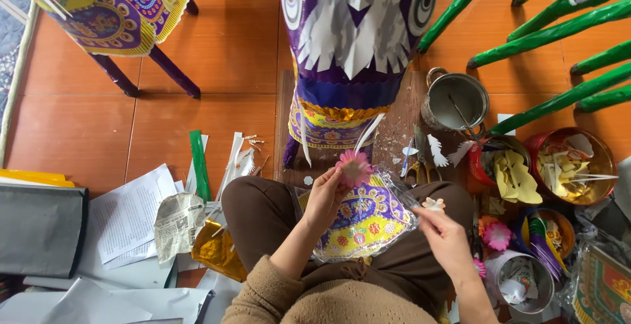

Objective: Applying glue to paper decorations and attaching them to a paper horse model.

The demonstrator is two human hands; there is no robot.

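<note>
Seated person, seen from above, knees wide, brown trousers. Left hand (324, 197) raised over the lap, fingers closed on a pink paper flower (355, 166), held upright just above the near edge of a patterned sheet (360, 222). The sheet (yellow, purple and red print, in a clear plastic sleeve) lies across both thighs. Right hand (442, 231) to the right of the sheet, fingertips pinched on a small pale flower (433, 204), which sits just beside the sheet's right corner.

Ahead of the knees: a tall purple paper figure (351, 41) with white fringe and gold trim, standing on a board. Right of it, a metal pot (455, 100) with a stick inside. Further right, bowls (568, 166) of paper cut-outs; scissors (415, 166) on the board. Left on the floor: loose papers (128, 215), crumpled gold foil (213, 252), a green strip (199, 164)
</note>
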